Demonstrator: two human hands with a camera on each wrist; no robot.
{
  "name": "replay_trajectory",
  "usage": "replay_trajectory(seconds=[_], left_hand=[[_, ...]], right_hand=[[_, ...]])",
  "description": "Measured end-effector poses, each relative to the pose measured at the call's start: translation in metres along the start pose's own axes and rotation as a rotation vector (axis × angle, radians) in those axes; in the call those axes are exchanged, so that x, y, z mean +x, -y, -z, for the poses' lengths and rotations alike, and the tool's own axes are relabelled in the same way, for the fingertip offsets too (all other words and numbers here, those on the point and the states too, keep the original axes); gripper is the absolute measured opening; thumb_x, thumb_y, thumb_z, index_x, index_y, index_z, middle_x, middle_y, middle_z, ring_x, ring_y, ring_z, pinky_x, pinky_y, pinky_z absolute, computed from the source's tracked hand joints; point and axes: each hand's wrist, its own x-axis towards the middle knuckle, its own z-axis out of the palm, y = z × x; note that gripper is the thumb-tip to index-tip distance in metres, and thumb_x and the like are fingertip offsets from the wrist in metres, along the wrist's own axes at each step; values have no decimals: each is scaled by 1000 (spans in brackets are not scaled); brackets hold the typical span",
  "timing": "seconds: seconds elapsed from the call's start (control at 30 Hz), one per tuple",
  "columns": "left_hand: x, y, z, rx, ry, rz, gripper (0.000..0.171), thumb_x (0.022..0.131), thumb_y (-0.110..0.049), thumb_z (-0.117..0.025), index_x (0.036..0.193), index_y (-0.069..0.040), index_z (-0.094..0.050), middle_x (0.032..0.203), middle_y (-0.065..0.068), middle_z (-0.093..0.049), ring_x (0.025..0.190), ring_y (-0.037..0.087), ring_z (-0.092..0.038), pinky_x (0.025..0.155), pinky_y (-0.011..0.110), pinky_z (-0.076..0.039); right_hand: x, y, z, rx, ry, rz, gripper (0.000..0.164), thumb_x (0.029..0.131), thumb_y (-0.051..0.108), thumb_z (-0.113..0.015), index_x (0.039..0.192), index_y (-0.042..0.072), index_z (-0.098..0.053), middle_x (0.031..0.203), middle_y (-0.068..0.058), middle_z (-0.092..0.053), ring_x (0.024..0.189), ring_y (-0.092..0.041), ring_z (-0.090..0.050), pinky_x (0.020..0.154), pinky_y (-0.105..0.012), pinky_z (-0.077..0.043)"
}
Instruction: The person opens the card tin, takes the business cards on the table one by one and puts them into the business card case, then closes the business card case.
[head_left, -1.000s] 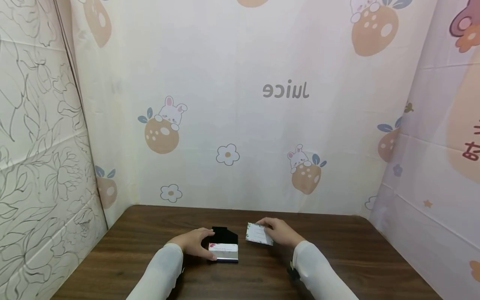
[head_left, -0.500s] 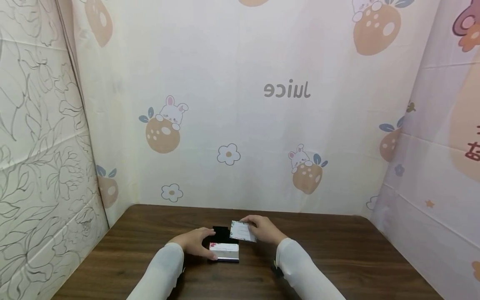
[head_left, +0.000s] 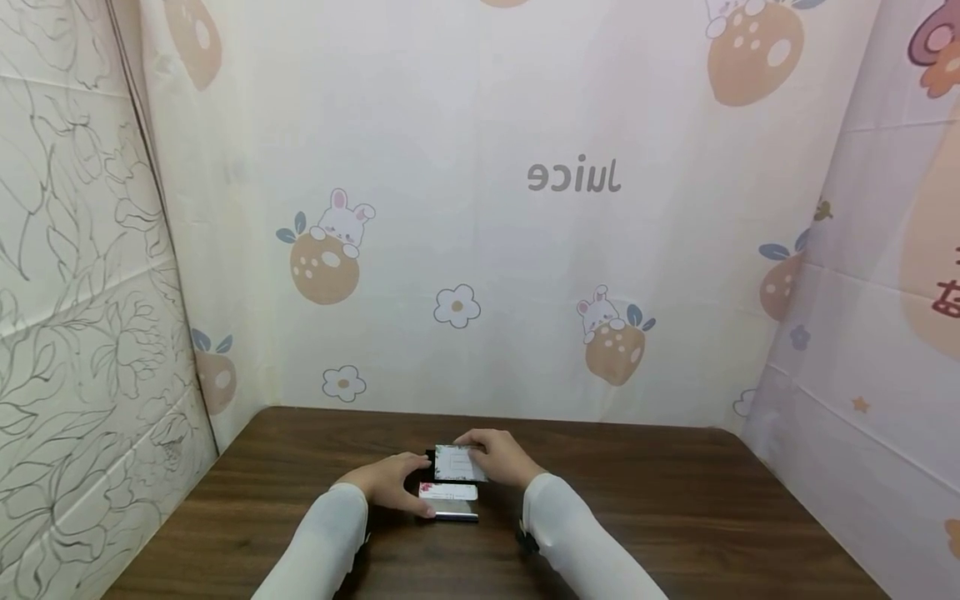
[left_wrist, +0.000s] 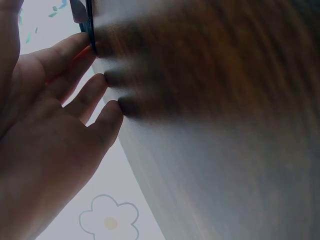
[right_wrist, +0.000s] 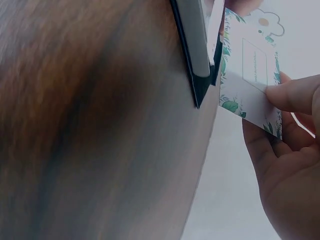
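An opened business card case (head_left: 456, 507) with a silver front and a black flap lies on the table. Inside it sits a white card with red flowers (head_left: 448, 491). My left hand (head_left: 386, 483) holds the case at its left side, thumb at the front corner and index finger by the flap. The left wrist view shows its other fingertips resting on the table. Thumb on top and fingers beneath, my right hand (right_wrist: 290, 150) pinches a white business card with green leaves (right_wrist: 252, 70). That card is over the flap, behind the case's pocket, covering most of the flap.
Brown wood-grain tabletop (head_left: 660, 508) surrounds the case. Patterned cloth walls (head_left: 465, 208) stand behind the table and on both sides. A dark strap (head_left: 527, 540) shows at the right wrist.
My right hand has moved left with the leaf-edged card, from the table right of the case to above the black flap. My left hand and the case have stayed in place.
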Motion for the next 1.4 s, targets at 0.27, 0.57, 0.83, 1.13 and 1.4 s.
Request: replay_trajectory(seconds=[0.27,0.57,0.83,1.13,1.4], left_hand=[[2,1,-1,23,1,-21,90,77,-52,-83,147,-5,-48,147,14,-46,136,34,-43,107,54,-39],[0,1,-1,21,-10,-31,88,78,-48,-84,145,-3,-49,146,15,-48,136,34,-44,107,53,-38],[0,2,-2,30,-17,-22,89,77,-50,-84,145,-3,-49,145,15,-49,135,34,-45,107,53,-38],[0,1,-1,24,-12,-27,89,78,-49,-83,145,-3,-49,145,15,-49,134,34,-45,107,53,-39],[2,2,-1,24,-10,-28,90,78,-50,-83,145,-1,-48,145,14,-49,134,33,-45,108,51,-38]], right_hand=[[0,1,-8,16,2,-4,25,98,2,-59,116,12,-73,121,-5,-69,116,-27,-61,95,-49,-50],[3,2,-12,21,-30,-28,24,95,0,-61,110,14,-74,116,-4,-70,110,-25,-63,94,-48,-51],[4,1,-16,26,-31,-68,24,93,-1,-63,110,14,-73,116,-6,-70,110,-27,-63,94,-50,-50],[6,-1,-19,30,-25,-87,26,92,-2,-64,111,14,-73,117,-7,-69,112,-27,-62,96,-51,-48],[6,1,-21,54,-27,-80,26,93,-1,-64,112,14,-72,120,-8,-69,114,-28,-61,97,-52,-48]])
